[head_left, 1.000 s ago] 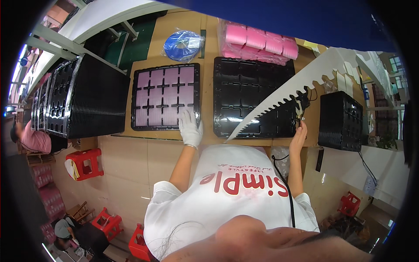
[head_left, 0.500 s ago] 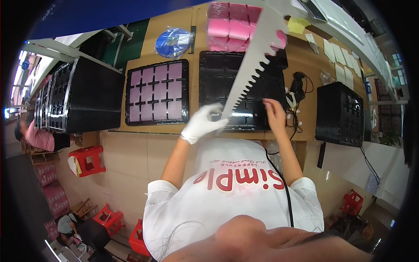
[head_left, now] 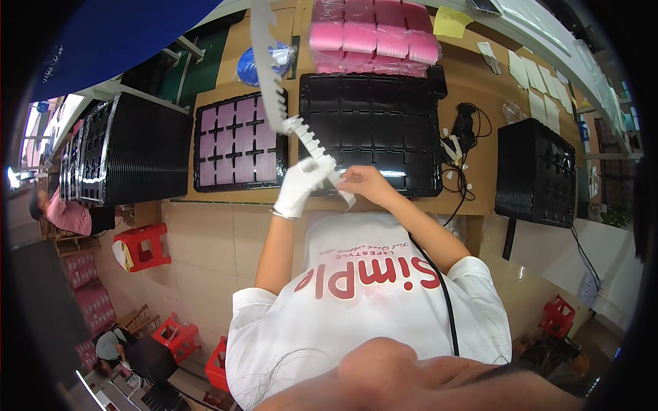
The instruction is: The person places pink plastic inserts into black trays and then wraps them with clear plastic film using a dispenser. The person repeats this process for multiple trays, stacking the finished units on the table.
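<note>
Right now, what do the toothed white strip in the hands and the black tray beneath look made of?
The toothed white strip: thin matte paper or plastic film, probably, since it curves limply upward. The black tray: glossy moulded plastic, apparently, given the sheen on its compartment ridges.

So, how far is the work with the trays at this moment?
Done, it seems: the left black tray has a pink piece in every visible pocket. In hand: the gloved left hand and the bare right hand hold a long white notched strip at the table edge, in front of the large black tray. Left: that tray's pockets all look empty, and wrapped pink stacks wait behind it.
</note>
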The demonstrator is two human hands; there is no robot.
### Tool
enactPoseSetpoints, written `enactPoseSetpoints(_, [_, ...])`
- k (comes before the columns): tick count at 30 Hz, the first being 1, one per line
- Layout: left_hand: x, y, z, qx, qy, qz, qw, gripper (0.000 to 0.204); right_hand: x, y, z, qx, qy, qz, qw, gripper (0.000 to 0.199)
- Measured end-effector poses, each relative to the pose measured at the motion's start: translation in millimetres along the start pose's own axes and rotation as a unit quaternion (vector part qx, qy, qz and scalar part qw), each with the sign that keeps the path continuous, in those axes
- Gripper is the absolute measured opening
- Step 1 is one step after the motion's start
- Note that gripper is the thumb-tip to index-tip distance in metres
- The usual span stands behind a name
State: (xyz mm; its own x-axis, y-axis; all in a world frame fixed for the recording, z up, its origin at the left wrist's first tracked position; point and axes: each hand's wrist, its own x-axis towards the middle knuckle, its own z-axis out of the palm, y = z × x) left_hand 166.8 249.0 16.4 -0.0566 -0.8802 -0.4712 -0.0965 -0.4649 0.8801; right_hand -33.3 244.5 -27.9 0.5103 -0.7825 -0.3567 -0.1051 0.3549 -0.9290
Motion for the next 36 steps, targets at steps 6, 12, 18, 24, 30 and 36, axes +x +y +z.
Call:
enactPoseSetpoints(6, [8,-12,8,-0.094,0.126,0.008,0.988,0.025,-7,4,-8,-0.014,0.053,-0.047,0.997,0.018])
enactPoseSetpoints(12, [19,-20,7,-0.130,0.160,0.017,0.978,0.024,-1,-1,-1,-0.081,0.115,-0.026,0.990,0.014])
enactPoseSetpoints(18, [32,-43,-13,-0.170,0.215,0.009,0.962,0.021,47,-45,-9,-0.258,0.068,-0.438,0.858,0.008])
enactPoseSetpoints(24, [37,-45,-11,-0.139,0.179,-0.001,0.974,0.022,220,-49,-81,-0.262,0.156,-0.252,0.919,0.013])
enactPoseSetpoints(30, [30,-43,-13,-0.154,0.157,0.000,0.976,0.026,254,-55,-74,-0.529,0.173,-0.129,0.821,0.031])
enactPoseSetpoints(36, [32,-47,-17,-0.146,0.140,-0.009,0.979,0.030,238,-70,-62,-0.467,0.253,-0.123,0.838,0.014])
